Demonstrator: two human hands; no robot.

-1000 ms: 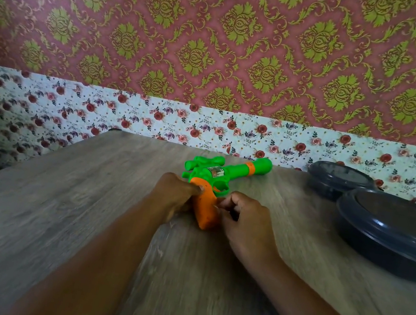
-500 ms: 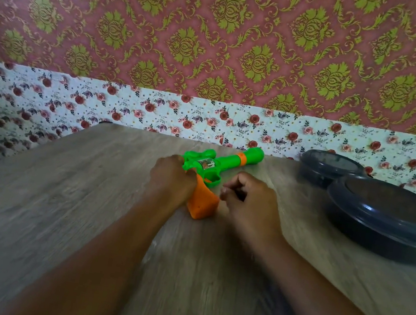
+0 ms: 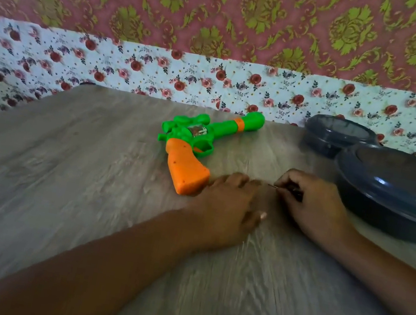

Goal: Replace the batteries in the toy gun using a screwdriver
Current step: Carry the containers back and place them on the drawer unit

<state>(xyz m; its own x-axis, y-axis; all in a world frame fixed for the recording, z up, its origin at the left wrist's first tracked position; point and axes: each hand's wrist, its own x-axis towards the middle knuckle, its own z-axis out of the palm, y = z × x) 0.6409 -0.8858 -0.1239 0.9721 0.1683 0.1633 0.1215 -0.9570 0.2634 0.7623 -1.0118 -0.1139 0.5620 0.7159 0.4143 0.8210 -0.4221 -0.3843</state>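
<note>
toy gun (image 3: 195, 144): lay flat on the wooden counter (image 3: 59, 173), at about 11 o'clock from both hands, green barrel pointing toward 2 o'clock, orange grip toward 5 o'clock; touched by neither hand.
left hand (image 3: 226, 205): rested on the counter just off the butt of the grip, fingers relaxed and holding nothing visible.
right hand (image 3: 312, 203): curled, pinching a thin metal tip (image 3: 272, 186) that poked out toward 9 o'clock; probably the screwdriver, handle hidden in the fist.
handling: judged light, hollow, stiff plastic, smooth enough to skid on the counter under a pressing tool.
hold: best pinned at the orange grip or the green body above it, leaving any screw hole uncovered; battery cover not made out from here.
dark lidded bowls (image 3: 395, 190): stood at 3 o'clock of the right hand, close by.
</note>
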